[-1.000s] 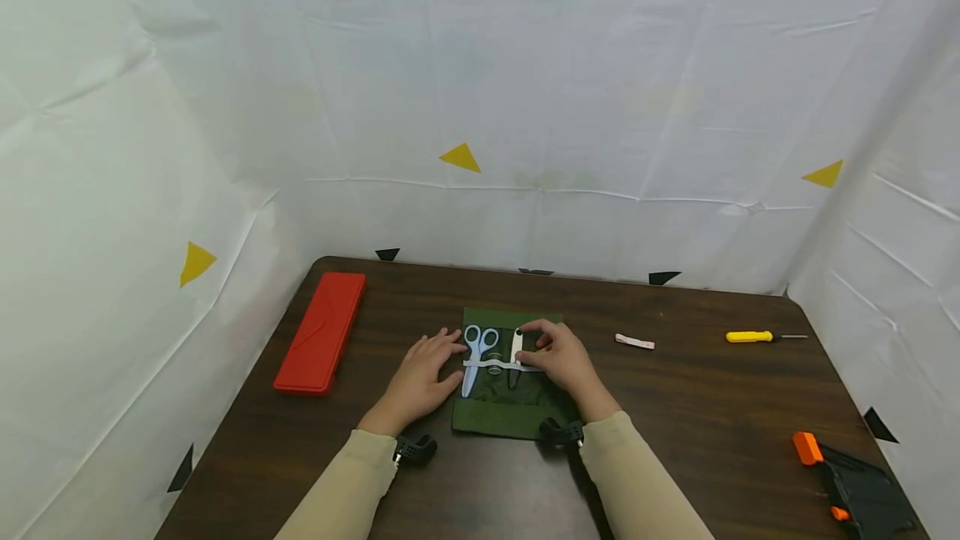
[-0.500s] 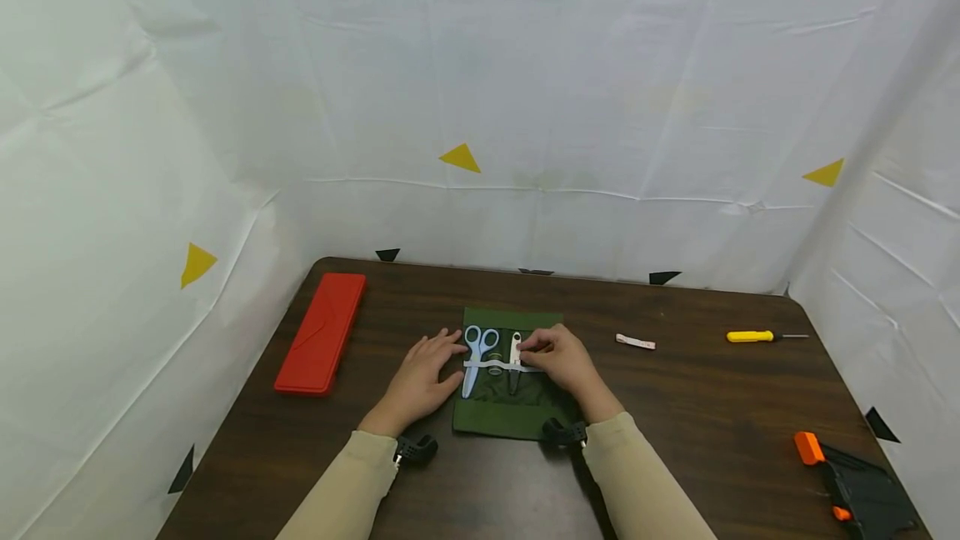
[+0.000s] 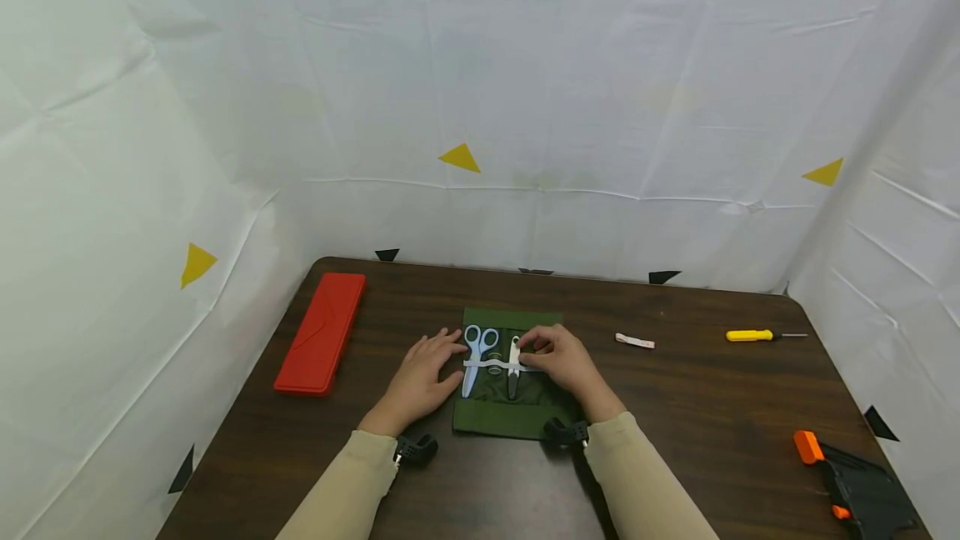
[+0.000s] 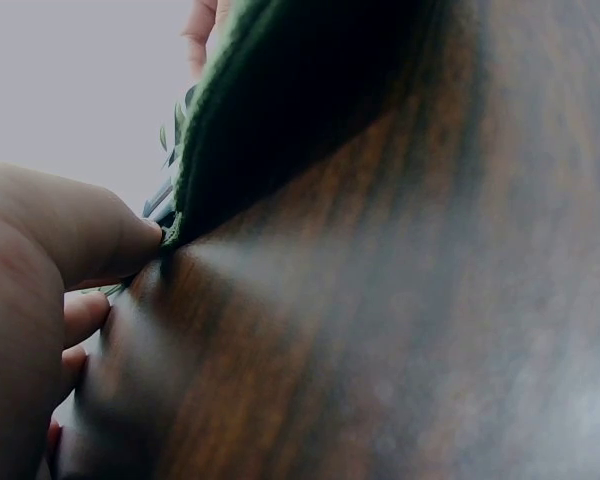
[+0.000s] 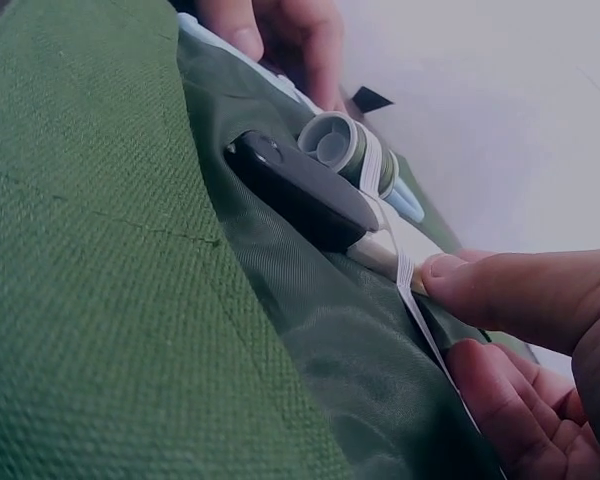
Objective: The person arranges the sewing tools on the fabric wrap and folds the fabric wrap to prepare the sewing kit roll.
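In the head view a green cloth sewing pouch [image 3: 504,417] lies unfolded on the table. A white elastic band crosses it over pale blue scissors [image 3: 476,358], a thread spool [image 5: 334,143] and a slim white tool with a black cover [image 5: 298,190]. My right hand [image 3: 557,359] pinches the white end of that tool beside the band; its exact kind is unclear. My left hand [image 3: 422,377] rests with fingers spread at the pouch's left edge, near the scissors. Its thumb touches the cloth edge in the left wrist view.
On the brown table [image 3: 675,407], a red case [image 3: 321,333] lies to the left. Rightward are a small pinkish-white strip [image 3: 634,341], a yellow-handled screwdriver [image 3: 750,336] and a black-and-orange object [image 3: 862,486]. White sheeting encloses the back and sides.
The white tool has slid a little toward me under the elastic band, its black end now lower. My right fingers have drawn together on it. The left hand has stayed still.
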Demonstrator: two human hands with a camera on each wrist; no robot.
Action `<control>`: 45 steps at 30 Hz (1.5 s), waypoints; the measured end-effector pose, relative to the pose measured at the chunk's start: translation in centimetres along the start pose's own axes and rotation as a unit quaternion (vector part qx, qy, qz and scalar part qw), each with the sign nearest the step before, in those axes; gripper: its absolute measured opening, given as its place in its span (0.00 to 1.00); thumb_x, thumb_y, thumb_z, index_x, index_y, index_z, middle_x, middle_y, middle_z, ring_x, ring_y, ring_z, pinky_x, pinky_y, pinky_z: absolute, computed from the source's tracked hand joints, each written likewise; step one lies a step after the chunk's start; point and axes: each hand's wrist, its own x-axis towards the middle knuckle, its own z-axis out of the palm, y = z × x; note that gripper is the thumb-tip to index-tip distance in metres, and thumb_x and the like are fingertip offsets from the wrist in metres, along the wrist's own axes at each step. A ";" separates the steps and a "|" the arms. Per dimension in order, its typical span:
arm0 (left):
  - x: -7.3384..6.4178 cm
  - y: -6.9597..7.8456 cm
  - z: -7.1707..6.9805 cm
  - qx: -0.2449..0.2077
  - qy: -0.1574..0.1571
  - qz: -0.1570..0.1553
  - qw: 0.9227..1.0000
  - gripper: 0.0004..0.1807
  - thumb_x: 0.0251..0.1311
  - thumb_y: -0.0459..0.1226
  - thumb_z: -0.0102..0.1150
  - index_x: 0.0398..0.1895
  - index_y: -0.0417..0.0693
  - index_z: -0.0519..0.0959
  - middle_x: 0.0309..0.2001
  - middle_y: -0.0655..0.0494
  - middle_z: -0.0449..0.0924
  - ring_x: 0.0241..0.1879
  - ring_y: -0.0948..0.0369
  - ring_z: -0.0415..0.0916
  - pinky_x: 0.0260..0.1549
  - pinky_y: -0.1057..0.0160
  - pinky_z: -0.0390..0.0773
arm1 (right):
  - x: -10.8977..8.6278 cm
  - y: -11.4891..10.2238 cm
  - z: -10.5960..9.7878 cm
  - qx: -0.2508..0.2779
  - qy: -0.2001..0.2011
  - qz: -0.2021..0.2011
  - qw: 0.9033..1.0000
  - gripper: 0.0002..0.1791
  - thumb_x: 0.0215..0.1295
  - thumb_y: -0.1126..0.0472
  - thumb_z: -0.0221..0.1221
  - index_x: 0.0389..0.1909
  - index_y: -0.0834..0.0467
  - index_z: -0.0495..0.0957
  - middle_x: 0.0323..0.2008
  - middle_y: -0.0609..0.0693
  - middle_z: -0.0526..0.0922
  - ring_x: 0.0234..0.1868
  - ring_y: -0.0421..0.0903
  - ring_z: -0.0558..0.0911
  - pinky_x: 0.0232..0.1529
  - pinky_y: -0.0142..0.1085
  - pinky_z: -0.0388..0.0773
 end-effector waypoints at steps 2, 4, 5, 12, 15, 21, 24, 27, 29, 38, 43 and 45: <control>0.0 0.0 0.0 0.001 0.001 0.001 1.000 0.25 0.77 0.47 0.65 0.73 0.54 0.79 0.84 0.54 0.67 0.87 0.51 0.57 0.87 0.39 0.51 | 0.0 0.0 0.0 -0.002 0.000 0.001 1.000 0.06 0.69 0.60 0.75 0.45 0.50 0.92 0.45 0.54 0.79 0.41 0.46 0.81 0.43 0.40 0.80; 0.0 0.0 0.0 0.002 0.000 0.001 1.000 0.25 0.77 0.46 0.65 0.73 0.54 0.79 0.84 0.54 0.67 0.87 0.52 0.57 0.87 0.39 0.52 | 0.0 0.0 0.0 -0.004 -0.001 0.002 1.000 0.05 0.69 0.60 0.74 0.44 0.50 0.92 0.45 0.54 0.78 0.40 0.46 0.81 0.43 0.40 0.80; 0.0 0.0 0.0 0.003 0.000 0.000 1.000 0.25 0.77 0.46 0.65 0.73 0.54 0.79 0.84 0.54 0.67 0.87 0.52 0.57 0.87 0.39 0.52 | 0.0 0.0 0.0 -0.003 -0.002 0.003 1.000 0.04 0.70 0.60 0.74 0.43 0.50 0.92 0.44 0.54 0.78 0.40 0.46 0.81 0.43 0.40 0.80; 0.0 0.0 -0.1 0.001 0.006 -0.001 1.000 0.25 0.76 0.46 0.65 0.72 0.54 0.79 0.83 0.54 0.67 0.87 0.52 0.57 0.87 0.39 0.52 | 0.1 -0.2 -0.2 -0.007 -0.003 -0.003 1.000 0.03 0.71 0.59 0.73 0.42 0.49 0.93 0.44 0.54 0.78 0.40 0.45 0.81 0.43 0.40 0.81; 0.0 0.1 -0.2 0.005 0.006 -0.002 1.000 0.25 0.76 0.46 0.65 0.72 0.54 0.79 0.83 0.54 0.67 0.87 0.52 0.57 0.87 0.39 0.52 | 0.1 -0.3 -0.2 -0.010 -0.003 -0.005 1.000 0.03 0.71 0.58 0.73 0.42 0.50 0.93 0.44 0.54 0.78 0.40 0.45 0.81 0.43 0.40 0.81; 0.0 0.1 -0.2 0.005 0.005 -0.002 1.000 0.24 0.77 0.47 0.64 0.72 0.54 0.79 0.84 0.54 0.67 0.87 0.52 0.57 0.87 0.40 0.52 | 0.1 -0.4 -0.3 -0.009 -0.004 -0.006 1.000 0.02 0.72 0.58 0.73 0.42 0.49 0.93 0.44 0.53 0.79 0.41 0.45 0.81 0.44 0.40 0.81; 0.0 0.1 -0.3 0.002 0.005 -0.001 1.000 0.25 0.77 0.47 0.64 0.73 0.54 0.79 0.84 0.54 0.67 0.87 0.52 0.57 0.87 0.39 0.52 | 0.0 -0.5 -0.3 -0.002 -0.004 -0.009 1.000 0.03 0.72 0.59 0.72 0.42 0.50 0.92 0.44 0.54 0.79 0.41 0.46 0.82 0.44 0.41 0.81; 0.0 0.1 -0.2 0.004 0.004 -0.002 1.000 0.24 0.77 0.47 0.64 0.73 0.54 0.79 0.84 0.54 0.67 0.87 0.52 0.57 0.87 0.39 0.52 | -0.1 -0.4 -0.4 0.004 -0.003 -0.012 1.000 0.04 0.72 0.59 0.72 0.44 0.50 0.92 0.45 0.54 0.80 0.42 0.46 0.82 0.45 0.41 0.82; 0.0 0.1 -0.2 0.003 0.005 -0.002 1.000 0.24 0.77 0.47 0.64 0.72 0.55 0.79 0.84 0.55 0.67 0.87 0.52 0.57 0.87 0.39 0.52 | -0.2 -0.4 -0.4 0.006 -0.003 -0.011 1.000 0.05 0.72 0.58 0.72 0.45 0.50 0.92 0.46 0.54 0.81 0.43 0.46 0.82 0.46 0.41 0.82; 0.1 0.0 0.1 0.009 -0.004 -0.004 1.000 0.25 0.78 0.48 0.63 0.74 0.56 0.78 0.85 0.58 0.65 0.87 0.53 0.55 0.87 0.40 0.51 | -0.9 0.5 -1.5 0.166 -0.014 0.021 0.986 0.16 0.76 0.55 0.69 0.56 0.60 0.86 0.46 0.57 0.84 0.47 0.51 0.86 0.51 0.39 0.89; 0.1 0.0 -0.1 0.008 -0.002 -0.003 1.000 0.25 0.77 0.47 0.64 0.73 0.55 0.78 0.84 0.56 0.66 0.87 0.51 0.56 0.87 0.39 0.52 | -1.7 0.6 -2.4 0.233 -0.006 0.016 0.972 0.23 0.77 0.54 0.68 0.62 0.67 0.82 0.53 0.62 0.83 0.55 0.60 0.86 0.56 0.42 0.91; 0.1 0.0 -0.1 0.007 -0.001 -0.002 1.000 0.25 0.77 0.46 0.65 0.73 0.55 0.78 0.84 0.55 0.66 0.87 0.51 0.57 0.86 0.38 0.52 | -2.1 0.7 -3.1 0.235 0.014 0.011 0.972 0.24 0.77 0.54 0.68 0.62 0.69 0.81 0.54 0.62 0.83 0.57 0.63 0.84 0.55 0.41 0.90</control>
